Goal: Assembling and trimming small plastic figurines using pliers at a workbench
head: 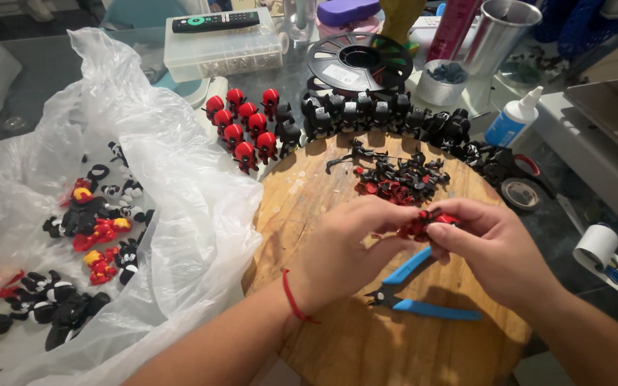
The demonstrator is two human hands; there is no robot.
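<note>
Blue cutters (423, 289) are lying below while your left hand (348, 246) and right hand (491, 243) are pinching the red-and-black figure (427, 223); keep each grip steady.

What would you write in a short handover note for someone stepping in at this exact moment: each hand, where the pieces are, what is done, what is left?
Left hand and right hand: both pinch one small red and black figure above the round wooden board.
Blue cutters: on the board, under the hands.
Done: rows of standing figures behind the board.
Left: loose parts pile on the board; more pieces on the plastic bag.
</note>
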